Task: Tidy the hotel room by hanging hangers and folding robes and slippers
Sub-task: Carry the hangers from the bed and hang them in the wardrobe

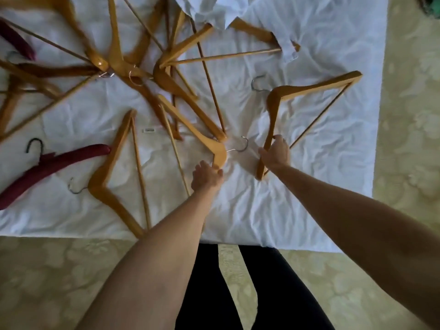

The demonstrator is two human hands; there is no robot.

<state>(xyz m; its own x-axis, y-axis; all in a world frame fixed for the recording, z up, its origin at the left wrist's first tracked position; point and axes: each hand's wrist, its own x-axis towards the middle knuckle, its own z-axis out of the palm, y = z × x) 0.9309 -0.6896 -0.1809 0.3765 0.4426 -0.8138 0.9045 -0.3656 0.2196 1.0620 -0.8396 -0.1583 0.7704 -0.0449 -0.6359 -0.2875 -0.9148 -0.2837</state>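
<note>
Several wooden hangers lie scattered on a white bed sheet (297,191). My left hand (206,177) grips the neck of one wooden hanger (190,129) whose metal hook (241,145) points right. My right hand (276,152) is closed on the lower arm of another wooden hanger (307,90) at the right, its hook (257,83) pointing up-left. A third wooden hanger (112,172) lies flat at the left. A dark red padded hanger (52,166) rests at the far left. A white garment (214,10) lies at the top over some hangers.
A tangled pile of wooden hangers (123,63) fills the upper left of the bed. Another dark red hanger (16,40) shows at the left edge. Pale patterned carpet (409,115) runs along the right and near side. My legs in black trousers (207,289) stand at the bed's edge.
</note>
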